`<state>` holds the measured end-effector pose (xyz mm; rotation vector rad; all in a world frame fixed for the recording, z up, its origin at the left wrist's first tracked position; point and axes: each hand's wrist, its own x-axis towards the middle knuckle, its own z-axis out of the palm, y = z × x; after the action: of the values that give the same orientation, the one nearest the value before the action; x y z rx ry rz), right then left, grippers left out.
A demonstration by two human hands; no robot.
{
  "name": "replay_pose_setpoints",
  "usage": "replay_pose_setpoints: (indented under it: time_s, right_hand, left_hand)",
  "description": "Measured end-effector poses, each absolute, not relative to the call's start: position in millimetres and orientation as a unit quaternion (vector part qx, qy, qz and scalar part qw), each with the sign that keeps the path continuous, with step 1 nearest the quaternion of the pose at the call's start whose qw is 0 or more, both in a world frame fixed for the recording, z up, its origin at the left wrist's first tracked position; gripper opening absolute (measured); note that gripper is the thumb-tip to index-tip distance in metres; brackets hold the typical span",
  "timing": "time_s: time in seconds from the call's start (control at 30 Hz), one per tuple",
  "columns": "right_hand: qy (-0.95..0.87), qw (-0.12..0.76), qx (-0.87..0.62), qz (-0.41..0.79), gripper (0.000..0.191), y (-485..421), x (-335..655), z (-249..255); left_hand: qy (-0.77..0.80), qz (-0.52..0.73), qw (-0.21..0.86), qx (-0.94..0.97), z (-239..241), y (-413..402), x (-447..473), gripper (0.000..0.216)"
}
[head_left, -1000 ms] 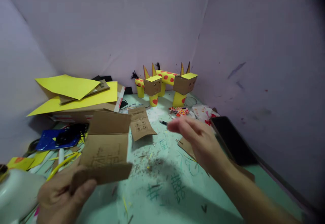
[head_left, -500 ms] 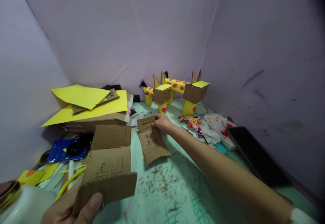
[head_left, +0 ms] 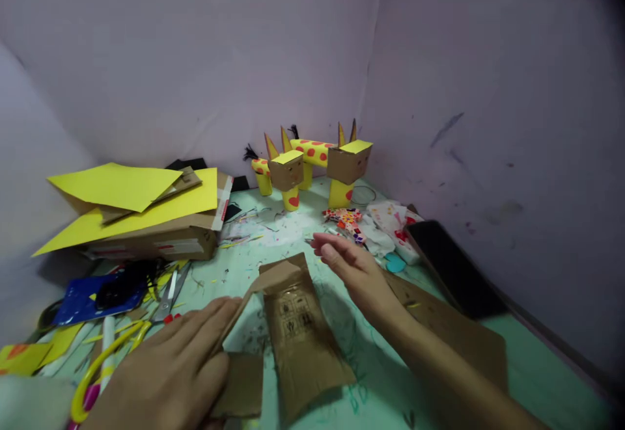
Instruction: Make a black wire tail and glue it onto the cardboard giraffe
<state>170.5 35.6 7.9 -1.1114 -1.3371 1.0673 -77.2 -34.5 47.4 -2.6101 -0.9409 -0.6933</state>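
Note:
My left hand (head_left: 180, 358) grips a folded piece of brown cardboard (head_left: 241, 384) at the lower middle, its fingers laid along the outer side. One bent flap of that piece reaches over the upper part of a printed cardboard strip (head_left: 305, 345), which lies curved on the table with shiny tape and dark symbols on it. To the right of the strip, my right hand (head_left: 354, 274) hovers with its fingers stretched out and holds nothing. Under the right forearm a larger flat cardboard sheet (head_left: 469, 345) is partly hidden.
Two yellow paper giraffes (head_left: 342, 166) (head_left: 288, 176) with box heads stand at the back. Yellow sheets (head_left: 122, 186) top a cardboard box (head_left: 161, 241) on the left, near scissors (head_left: 170, 293) and a blue packet (head_left: 97, 300). A dark flat device (head_left: 454, 270) lies at right.
My right hand has let go of the printed strip and moved right of it. My left hand has brought the folded cardboard toward the strip and turned it. The view has shifted right.

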Motion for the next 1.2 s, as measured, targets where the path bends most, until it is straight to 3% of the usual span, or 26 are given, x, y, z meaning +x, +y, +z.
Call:
replay_pose_setpoints:
  time_s: [0.13, 0.3, 0.57, 0.63, 0.7, 0.77, 0.87, 1.03, 1.2]
  right_hand:
    - [-0.597, 0.474, -0.373, 0.529, 0.054, 24.9, 180.7, 25.6]
    - [-0.701, 0.358, -0.309, 0.533, 0.076, 17.9, 186.7, 32.2]
    - [-0.754, 0.361, -0.292, 0.464, 0.097, 9.7, 181.8, 32.7]
    - [-0.737, 0.38, -0.304, 0.469, 0.091, 11.3, 180.2, 30.2]
    - [-0.711, 0.396, -0.32, 0.485, 0.089, 15.1, 180.2, 26.1]
    - [-0.697, 0.403, -0.333, 0.49, 0.092, 19.4, 181.7, 20.3]
    - [-0.693, 0.4, -0.323, 0.506, 0.087, 22.8, 184.5, 9.9]
    - [-0.691, 0.38, -0.302, 0.536, 0.081, 20.0, 184.1, 0.9]
    - [-0.737, 0.35, -0.312, 0.487, 0.089, 17.4, 179.9, 0.1]
  left_hand:
    - [-0.278, -0.135, 0.189, -0.932, 62.0, -25.5, -51.7, 0.03]
    - [-0.242, -0.122, 0.219, -0.938, 74.4, -23.7, -29.9, 0.034]
    - [-0.265, -0.164, 0.18, -0.933, 70.0, -26.5, -31.5, 0.023]
    - [-0.273, -0.178, 0.109, -0.939, 66.9, -28.1, -38.5, 0.021]
    - [-0.335, -0.213, -0.021, -0.918, 62.5, -29.6, -45.6, 0.035]
    - [-0.416, -0.294, -0.167, -0.844, 55.3, -30.3, -48.8, 0.046]
    - [-0.446, -0.448, -0.331, -0.701, 39.8, -29.1, -43.7, 0.041]
    - [-0.483, -0.458, -0.411, -0.623, 15.4, -26.7, -33.7, 0.067]
    - [-0.495, -0.419, -0.427, -0.63, 3.6, -32.3, -38.1, 0.07]
